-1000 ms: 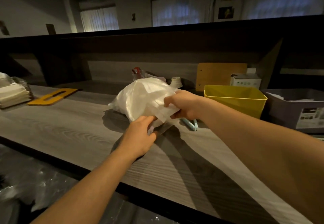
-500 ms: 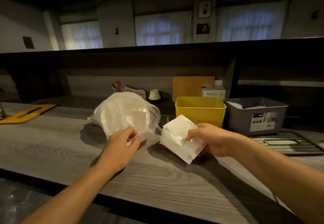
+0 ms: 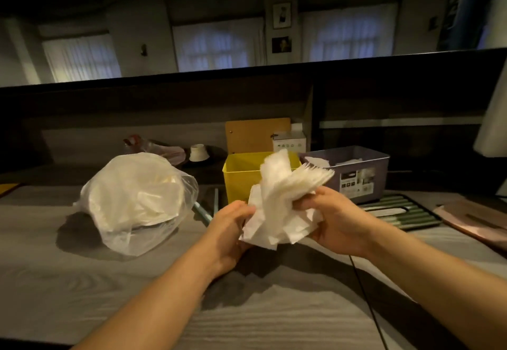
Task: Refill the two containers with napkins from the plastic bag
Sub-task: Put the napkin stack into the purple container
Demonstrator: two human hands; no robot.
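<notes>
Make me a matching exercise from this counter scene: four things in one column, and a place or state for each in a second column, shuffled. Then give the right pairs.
Things:
1. stack of napkins
2. plastic bag
3. yellow container
4. grey container

Places or states:
A. farthest right of the four, with a printed label on its front
B. lying on the counter to the left, touched by neither hand
C. held up between the left hand and the right hand
D. standing just behind the held napkins, left of the other bin

Pairs: 1-C, 2-B, 3-D, 4-A
</notes>
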